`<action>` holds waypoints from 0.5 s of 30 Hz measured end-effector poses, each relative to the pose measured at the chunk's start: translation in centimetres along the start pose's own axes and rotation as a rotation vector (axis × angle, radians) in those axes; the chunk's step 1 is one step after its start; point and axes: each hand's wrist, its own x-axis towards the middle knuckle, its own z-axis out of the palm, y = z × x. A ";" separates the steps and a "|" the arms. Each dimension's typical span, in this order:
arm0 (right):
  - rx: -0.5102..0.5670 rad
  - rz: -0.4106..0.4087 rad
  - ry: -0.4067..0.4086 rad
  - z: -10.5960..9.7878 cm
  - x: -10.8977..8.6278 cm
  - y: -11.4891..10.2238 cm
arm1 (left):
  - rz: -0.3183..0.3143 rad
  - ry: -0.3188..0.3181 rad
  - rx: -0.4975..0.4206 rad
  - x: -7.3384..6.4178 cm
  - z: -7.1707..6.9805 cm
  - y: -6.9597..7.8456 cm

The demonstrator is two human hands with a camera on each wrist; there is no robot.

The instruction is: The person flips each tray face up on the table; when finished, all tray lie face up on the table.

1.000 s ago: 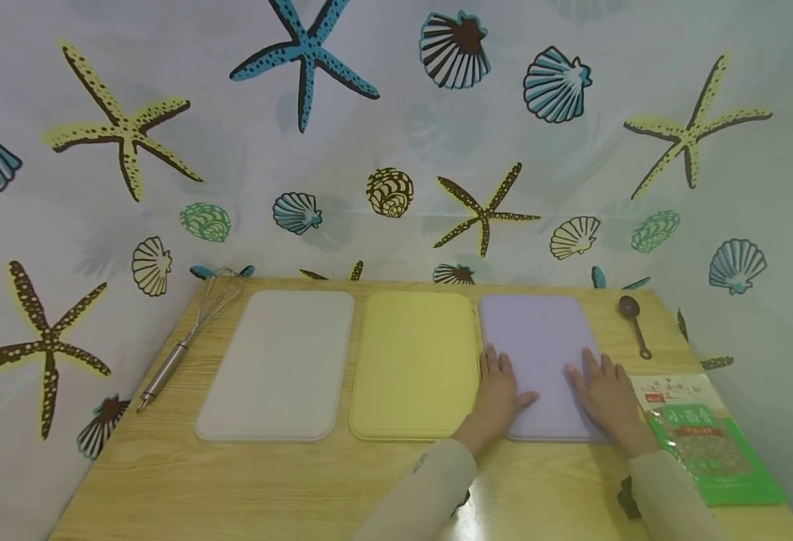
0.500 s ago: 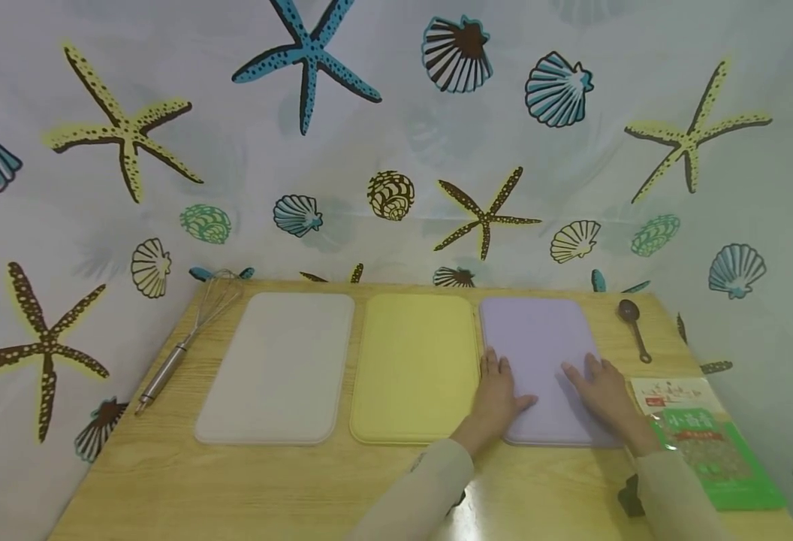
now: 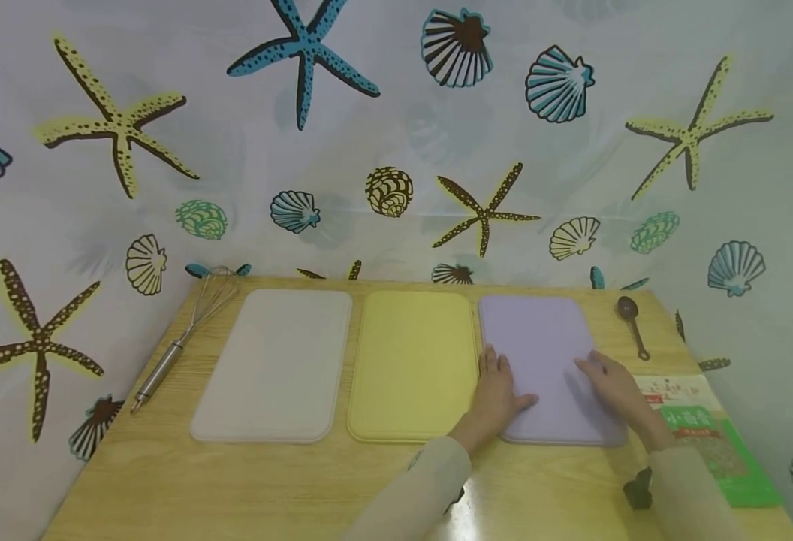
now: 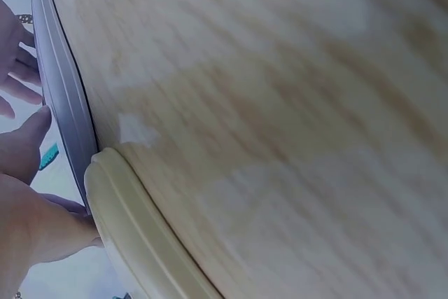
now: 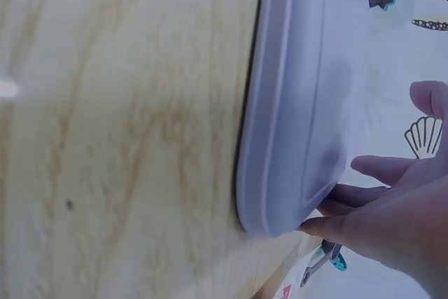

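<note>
A purple cutting board (image 3: 538,338) lies flat on the table at the right of a row of three. My left hand (image 3: 496,394) is at its left edge, fingers extended into the narrow gap beside the yellow cutting board (image 3: 413,361), thumb over the purple surface. At the opposite edge is my right hand (image 3: 613,383), its thumb pointing inward above the board. The right wrist view shows that thumb (image 5: 427,97) raised off the surface and the other fingers right at the board's rim. In the left wrist view, the left fingertips are hidden behind the boards.
A white cutting board (image 3: 275,364) lies left of the yellow one, with a whisk (image 3: 176,349) farther left. At the right are a dark spoon (image 3: 633,324) and a green-and-white food packet (image 3: 721,451), partly behind the right sleeve. A shell-patterned cloth (image 3: 342,165) hangs around the table (image 3: 268,488).
My right hand has shifted slightly right, toward the purple board's edge, and its fingers are bent more. The left hand stays at the left edge, and the boards look unmoved.
</note>
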 end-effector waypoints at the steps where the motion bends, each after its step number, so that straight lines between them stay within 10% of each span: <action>1: 0.012 0.012 -0.006 -0.2 0.1 0.1 | 0.002 0.002 0.001 0.0 -0.1 0.0; 15: 0.107 0.035 -0.018 -1.9 -0.3 0.2 | -0.009 -0.037 -0.015 -0.1 -1.1 0.4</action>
